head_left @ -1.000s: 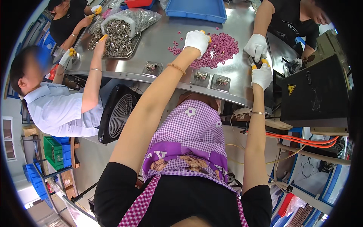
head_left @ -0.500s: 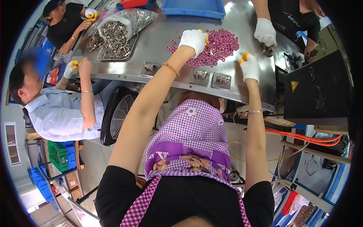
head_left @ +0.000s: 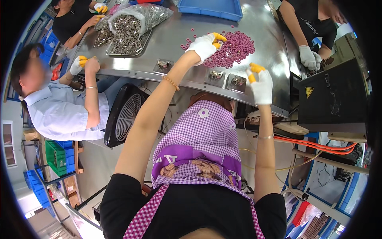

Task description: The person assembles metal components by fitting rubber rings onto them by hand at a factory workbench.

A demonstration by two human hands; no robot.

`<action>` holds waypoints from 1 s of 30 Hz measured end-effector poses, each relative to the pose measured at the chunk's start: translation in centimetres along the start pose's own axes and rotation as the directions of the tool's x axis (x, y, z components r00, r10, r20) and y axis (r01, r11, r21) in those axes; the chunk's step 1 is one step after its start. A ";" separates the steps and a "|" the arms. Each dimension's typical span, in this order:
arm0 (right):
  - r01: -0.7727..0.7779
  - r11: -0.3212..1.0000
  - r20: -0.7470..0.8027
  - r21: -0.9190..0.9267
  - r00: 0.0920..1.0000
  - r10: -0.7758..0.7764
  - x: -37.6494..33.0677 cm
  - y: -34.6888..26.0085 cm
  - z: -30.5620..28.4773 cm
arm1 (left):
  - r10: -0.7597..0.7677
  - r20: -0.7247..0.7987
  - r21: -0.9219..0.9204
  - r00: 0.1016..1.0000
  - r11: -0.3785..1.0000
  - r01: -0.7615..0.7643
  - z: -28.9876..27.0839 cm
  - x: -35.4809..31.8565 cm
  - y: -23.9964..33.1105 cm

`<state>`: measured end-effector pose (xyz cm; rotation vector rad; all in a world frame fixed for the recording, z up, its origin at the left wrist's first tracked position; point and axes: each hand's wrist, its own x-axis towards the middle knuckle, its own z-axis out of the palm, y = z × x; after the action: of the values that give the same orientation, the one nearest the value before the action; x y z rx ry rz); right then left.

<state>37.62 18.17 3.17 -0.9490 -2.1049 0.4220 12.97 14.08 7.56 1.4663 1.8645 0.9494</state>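
Many pink rings (head_left: 235, 48), their heap (head_left: 238, 44) longest from near-left to far-right

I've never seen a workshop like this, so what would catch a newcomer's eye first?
Probably the heap of pink rings on the metal table, with the white-gloved left hand at its left side. Farther left, a silver tray is piled with shiny metal pieces; beyond the rings lies a shallow blue tray.

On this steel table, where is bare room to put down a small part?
Bare room lies between the metal tray and the purple rings, and from the rings to the right edge of the table, beyond the right hand. It is crowded at the front edge, with three fixtures, and under the left hand.
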 end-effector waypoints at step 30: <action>0.152 0.987 0.130 -0.046 0.981 -0.145 -4.5 -0.4 -0.1 | 0.345 -0.096 0.760 0.934 0.632 -0.155 8.7 -6.8 3.1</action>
<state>39.41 14.60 1.15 -0.8078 -2.2951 0.3571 23.18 9.49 5.14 2.2271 2.4351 0.4676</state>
